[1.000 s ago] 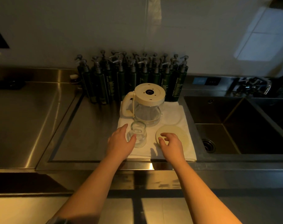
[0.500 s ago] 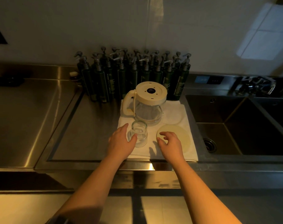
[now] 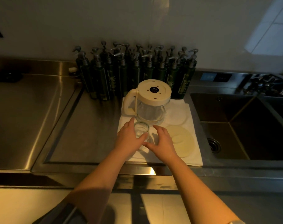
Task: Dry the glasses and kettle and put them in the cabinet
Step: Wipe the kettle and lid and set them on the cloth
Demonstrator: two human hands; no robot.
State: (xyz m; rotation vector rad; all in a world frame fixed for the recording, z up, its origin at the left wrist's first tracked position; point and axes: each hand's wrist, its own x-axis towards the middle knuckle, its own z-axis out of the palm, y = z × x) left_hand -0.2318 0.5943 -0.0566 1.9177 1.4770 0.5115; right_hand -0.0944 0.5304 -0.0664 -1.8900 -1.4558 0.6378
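Left to right, places given from the glass [image 3: 141, 132]. Far to its left runs the bare steel worktop [image 3: 40, 110], a raised section stepping down into a shallow recessed section.

The left hand [image 3: 129, 139] lies against the glass's left side, fingers extended toward the kettle and thumb reaching across the near side of the glass; it cups the wall, though whether the grip has closed cannot be told.

The glass stands upright, long axis vertical, mouth upward, on the white cloth [image 3: 192, 152]. It appears empty; any remaining water cannot be made out.

Directly behind the glass, nearly touching it, the kettle [image 3: 151, 101] rests inverted on the same cloth: cream base uppermost, clear body below, handle to the left. Nothing is seen inside it. Behind the kettle, against the wall, stands a close cluster of dark pump bottles [image 3: 134, 71].

The right hand [image 3: 161, 142] sits just right of the glass, fingers spread and slightly curved, thumb pointing toward the left thumb; it holds nothing. Both hands are about equally near, the left already in contact.

Further right on the cloth lies a flat cream disc [image 3: 181, 139], probably the kettle's lid. Beyond the cloth's right edge is the sink [image 3: 250, 126], its basin showing only a drain.

Judgement: the glass lies between the two hands, so lifting it for drying comes next; no cabinet is in view.
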